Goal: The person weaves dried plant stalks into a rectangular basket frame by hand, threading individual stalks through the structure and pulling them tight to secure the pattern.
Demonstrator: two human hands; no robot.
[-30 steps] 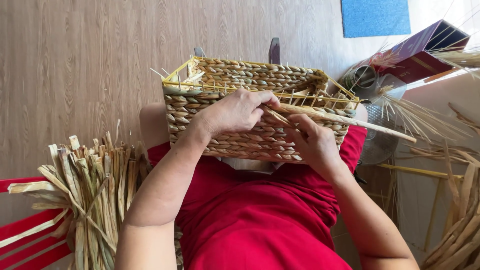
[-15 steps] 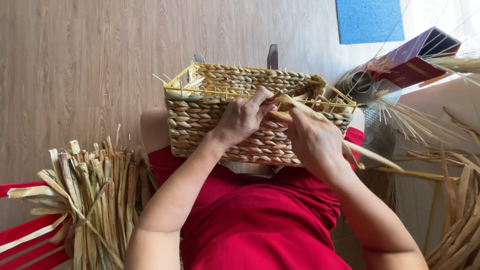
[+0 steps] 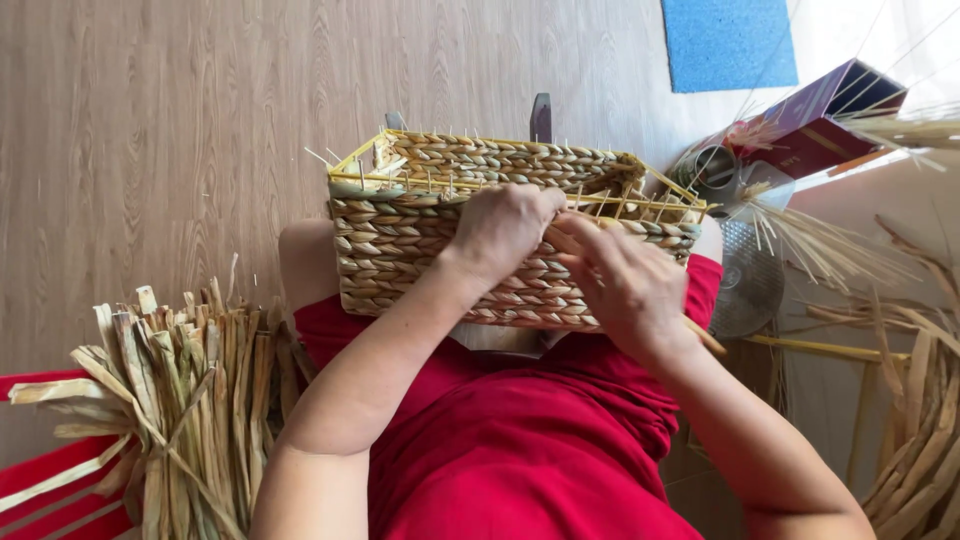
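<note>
Basket (image 3: 440,250) sits on the person's lap, leaning on the red clothes (image 3: 520,440). It is a long box shape, woven from thick dry straw in tan and green-brown rows. Thin yellow sticks run along its top rim, and little stick ends poke up from the rim.

The left hand (image 3: 505,228) is curled over the near top edge of the basket. Its fingers are bent and pressed together at the rim. It looks like they pinch a straw strand (image 3: 705,336) there, but the fingertips are hidden, so it is hard to be sure.

The right hand (image 3: 625,285) lies against the front wall of the basket, just beside the left hand. Its fingers point up to the rim and are close together. The pale strand passes under this hand and sticks out lower right, past the wrist.

A bundle of dry straw (image 3: 170,400) lies on the wooden floor (image 3: 150,130) at the person's left. More long straw (image 3: 920,400) lies on the right side. Behind the basket on the right are a dark red box (image 3: 810,125), a small metal cup (image 3: 712,165) and a round metal fan (image 3: 750,285). A blue mat (image 3: 728,42) is on the floor far behind.
</note>
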